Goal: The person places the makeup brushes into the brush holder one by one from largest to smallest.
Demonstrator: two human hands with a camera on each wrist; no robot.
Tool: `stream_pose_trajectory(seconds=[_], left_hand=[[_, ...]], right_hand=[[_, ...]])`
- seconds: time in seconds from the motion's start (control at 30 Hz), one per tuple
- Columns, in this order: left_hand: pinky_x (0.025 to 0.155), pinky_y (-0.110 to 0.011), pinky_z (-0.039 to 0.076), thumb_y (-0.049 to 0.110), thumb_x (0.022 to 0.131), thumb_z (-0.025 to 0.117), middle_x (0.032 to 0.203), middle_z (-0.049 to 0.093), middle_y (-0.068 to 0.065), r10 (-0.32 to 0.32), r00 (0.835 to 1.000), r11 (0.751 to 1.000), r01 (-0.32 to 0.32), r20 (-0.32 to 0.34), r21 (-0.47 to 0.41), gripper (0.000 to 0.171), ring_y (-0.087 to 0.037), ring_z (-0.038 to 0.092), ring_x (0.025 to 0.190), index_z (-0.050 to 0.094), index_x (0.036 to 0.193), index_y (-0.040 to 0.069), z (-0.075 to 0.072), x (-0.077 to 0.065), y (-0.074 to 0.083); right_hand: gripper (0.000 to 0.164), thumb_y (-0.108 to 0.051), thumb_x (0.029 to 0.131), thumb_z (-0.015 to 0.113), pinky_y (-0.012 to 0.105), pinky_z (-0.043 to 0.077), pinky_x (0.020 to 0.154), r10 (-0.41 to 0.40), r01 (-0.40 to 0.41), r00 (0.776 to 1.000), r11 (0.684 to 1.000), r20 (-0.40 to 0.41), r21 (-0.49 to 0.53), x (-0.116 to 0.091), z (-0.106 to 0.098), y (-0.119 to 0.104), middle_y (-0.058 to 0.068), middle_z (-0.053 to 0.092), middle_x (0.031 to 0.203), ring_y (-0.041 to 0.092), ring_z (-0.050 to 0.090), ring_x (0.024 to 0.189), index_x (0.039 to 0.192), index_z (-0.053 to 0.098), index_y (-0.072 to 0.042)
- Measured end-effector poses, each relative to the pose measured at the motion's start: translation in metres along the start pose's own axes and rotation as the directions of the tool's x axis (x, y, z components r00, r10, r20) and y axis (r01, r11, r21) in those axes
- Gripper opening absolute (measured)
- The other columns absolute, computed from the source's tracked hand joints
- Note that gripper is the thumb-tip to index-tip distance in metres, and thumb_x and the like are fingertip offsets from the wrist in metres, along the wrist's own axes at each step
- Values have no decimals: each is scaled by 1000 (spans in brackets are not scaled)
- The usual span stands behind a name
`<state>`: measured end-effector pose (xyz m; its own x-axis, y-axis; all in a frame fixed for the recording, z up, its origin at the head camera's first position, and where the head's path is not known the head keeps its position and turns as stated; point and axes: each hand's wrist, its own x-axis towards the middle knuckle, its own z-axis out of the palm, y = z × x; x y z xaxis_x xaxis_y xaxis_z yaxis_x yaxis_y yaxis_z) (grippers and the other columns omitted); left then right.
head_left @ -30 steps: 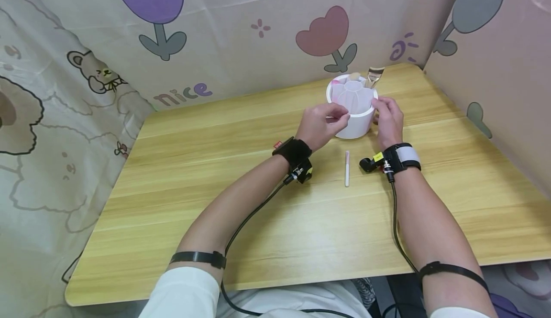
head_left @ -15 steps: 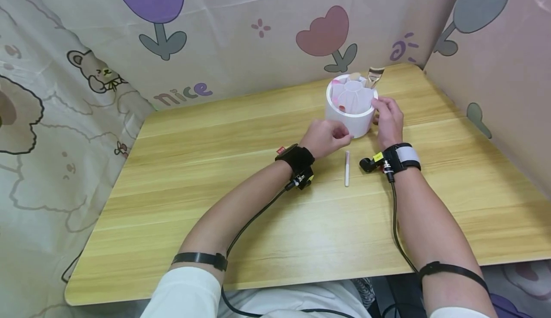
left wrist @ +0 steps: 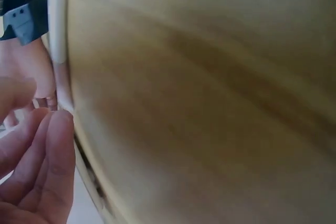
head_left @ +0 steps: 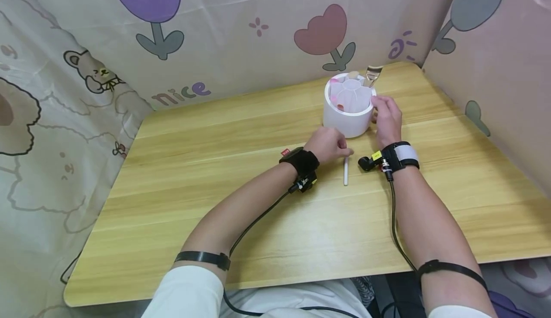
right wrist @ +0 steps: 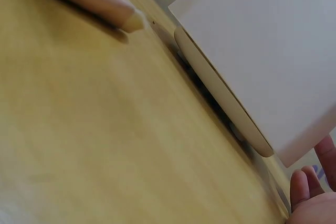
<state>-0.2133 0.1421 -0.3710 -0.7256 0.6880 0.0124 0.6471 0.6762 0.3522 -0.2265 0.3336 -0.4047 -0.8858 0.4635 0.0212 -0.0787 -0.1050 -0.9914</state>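
My left hand (head_left: 325,145) is over the table with its fingertips right at the upper end of a slim white stick (head_left: 346,177). In the left wrist view the thumb stands apart from the bent fingers, next to the pinkish end of that stick (left wrist: 60,24). My right hand (head_left: 387,119) holds the right side of a round white brush holder (head_left: 346,123), fingers on its rim. The holder has a clear petal-shaped divider, with a flat brush (head_left: 372,75) and a few pink and beige tips showing. Its white wall (right wrist: 252,61) fills the upper right of the right wrist view.
The wooden table (head_left: 206,193) meets a printed curtain (head_left: 241,2) at its back and sides. Black cables (head_left: 254,227) run from the wrist cameras along both forearms. The holder stands near the back right corner.
The left hand has come down from the brush holder's front rim to the white stick on the table, now covering its upper end. The right hand stays on the holder.
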Motion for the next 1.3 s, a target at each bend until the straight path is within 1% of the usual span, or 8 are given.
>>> stream_pose_trajectory(seconds=[0.13, 0.23, 0.37, 0.57, 0.73, 0.9, 1.07, 1.3], left_hand=[[64, -15, 37, 50, 92, 74, 63, 63, 11, -9, 1000, 999, 8, 18, 45, 39, -6, 54, 67, 76, 72, 17, 4, 0, 3], [65, -15, 38, 50, 90, 76, 62, 61, 11, -11, 1000, 999, 10, 23, 53, 40, -6, 54, 67, 75, 70, 16, 5, 0, 5], [69, -16, 41, 43, 90, 79, 67, 66, 9, -15, 999, 998, 13, 38, 54, 33, -7, 56, 71, 76, 72, 15, 6, 0, 6], [75, -19, 46, 32, 92, 77, 81, 74, 7, -23, 998, 997, 19, 54, 71, 21, -8, 61, 78, 79, 80, 15, 3, 0, 7], [74, -18, 47, 29, 92, 75, 83, 75, 7, -19, 998, 997, 15, 59, 78, 17, -8, 60, 78, 79, 83, 15, 1, -1, 7], [73, -19, 48, 25, 93, 74, 82, 74, 7, -19, 999, 997, 15, 49, 81, 15, -8, 60, 77, 79, 83, 15, 0, -2, 6], [73, -19, 48, 26, 93, 73, 81, 74, 7, -30, 999, 997, 27, 42, 79, 16, -8, 60, 77, 79, 83, 16, 0, -2, 5], [68, -18, 45, 27, 94, 73, 80, 71, 6, -28, 999, 998, 25, 37, 59, 19, -9, 58, 74, 78, 81, 13, -3, -2, 5]], right_hand=[[27, -49, 100, 59, 31, 38, 99, 4, -4, 1000, 1000, 4, -5, -1, 0, 0, -11, 57, 123, 6, 48, 116, 113, 65, -25], [30, -51, 100, 59, 32, 38, 101, 10, -9, 1000, 1000, 7, -23, -1, 0, -1, -11, 57, 124, 6, 48, 117, 114, 65, -26], [28, -49, 99, 62, 31, 38, 99, 12, -12, 1000, 1000, 5, -21, 0, 0, 0, -12, 58, 120, 5, 48, 113, 113, 65, -26], [25, -47, 99, 63, 31, 39, 98, 14, -14, 1000, 1000, 5, -4, 1, -1, 1, -13, 58, 117, 5, 49, 110, 112, 65, -26], [26, -48, 99, 63, 32, 38, 100, 10, -10, 1000, 1000, 3, -6, 1, -1, 1, -12, 59, 119, 5, 49, 112, 113, 65, -26], [26, -48, 99, 62, 31, 39, 99, 2, -2, 1000, 1000, -5, -22, 1, 0, 0, -13, 59, 118, 5, 49, 111, 112, 66, -26], [27, -49, 99, 62, 31, 39, 99, 6, -7, 1000, 999, -10, -41, -1, -1, -1, -13, 58, 119, 5, 49, 111, 113, 66, -26], [35, -47, 100, 59, 32, 38, 100, 13, -12, 1000, 999, 1, -49, -2, -1, -1, -11, 58, 124, 5, 48, 113, 123, 67, -22]])
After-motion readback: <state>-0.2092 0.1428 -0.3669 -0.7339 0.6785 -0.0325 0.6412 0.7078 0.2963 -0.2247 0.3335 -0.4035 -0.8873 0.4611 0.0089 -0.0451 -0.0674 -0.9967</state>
